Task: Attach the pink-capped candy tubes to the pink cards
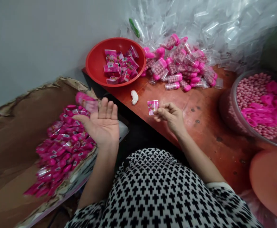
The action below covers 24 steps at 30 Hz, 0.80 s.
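My left hand point(105, 126) is open with the palm up and the fingers stretched, beside the cardboard box. Just beyond its thumb and fingertips a blurred tube with a pink cap point(84, 100) shows above the box, apart from the palm as far as I can see. Between the thumb and fingers of my right hand point(170, 115) is a small pink printed label point(152, 107), held over the orange-red table point(188, 109). A crumpled white lump point(134, 97) lies on the table to the left of the label.
The cardboard box point(17, 114) contains many pink-labelled tubes point(62, 139). A red bowl point(93, 68) holds pink packets. Behind are filled tubes point(176, 63) and clear empty tubes point(209, 28). At right stand a tub point(228, 101) of beads and pink caps, and a peach bucket point(266, 177).
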{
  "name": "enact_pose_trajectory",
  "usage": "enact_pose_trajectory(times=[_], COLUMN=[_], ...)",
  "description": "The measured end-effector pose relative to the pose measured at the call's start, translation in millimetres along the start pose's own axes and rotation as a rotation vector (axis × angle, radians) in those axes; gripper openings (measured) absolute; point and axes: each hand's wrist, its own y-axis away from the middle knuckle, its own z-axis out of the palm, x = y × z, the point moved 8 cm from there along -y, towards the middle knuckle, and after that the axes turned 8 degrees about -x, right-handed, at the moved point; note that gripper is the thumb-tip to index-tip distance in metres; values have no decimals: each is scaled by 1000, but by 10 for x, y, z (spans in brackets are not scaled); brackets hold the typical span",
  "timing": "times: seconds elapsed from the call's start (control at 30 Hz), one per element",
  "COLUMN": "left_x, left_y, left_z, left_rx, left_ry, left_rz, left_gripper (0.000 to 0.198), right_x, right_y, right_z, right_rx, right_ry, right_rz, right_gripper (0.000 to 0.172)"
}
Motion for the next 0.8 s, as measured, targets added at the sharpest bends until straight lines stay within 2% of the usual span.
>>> enact_pose_trajectory(times=[0.03,0.07,0.13,0.23,0.3,0.33,0.4,0.57,0.7,0.8], left_x=[-33,-48,-272,-707,-971,-1058,-1141,-1138,-1108,-1011], left_y=[-41,-70,-109,-20,49,67,78,77,98,148], left_z=[-8,-30,136,560,703,731,735,637,592,644], left_rx=[-32,-23,-211,-617,-760,-788,-784,-675,-609,-611], left_ry=[-42,-107,-426,-1016,-1272,-1339,-1358,-1102,-942,-852], left_rz=[-21,28,19,176,234,244,242,220,182,169], left_gripper=[40,39,43,43,37,33,26,15,18,22], right_x=[-37,-66,-93,-69,-42,-33,-26,-6,-11,95], right_y=[6,13,30,64,84,90,88,-5,-109,-218], right_z=[-99,-190,-323,-391,-395,-398,-411,-442,-464,-409], right_rx=[36,68,111,127,124,124,124,99,185,143], right_ry=[34,69,134,194,219,231,252,346,541,381], right_rz=[-13,-22,-23,10,36,45,54,25,-84,-62], right_gripper=[31,31,32,35,36,37,38,36,30,38])
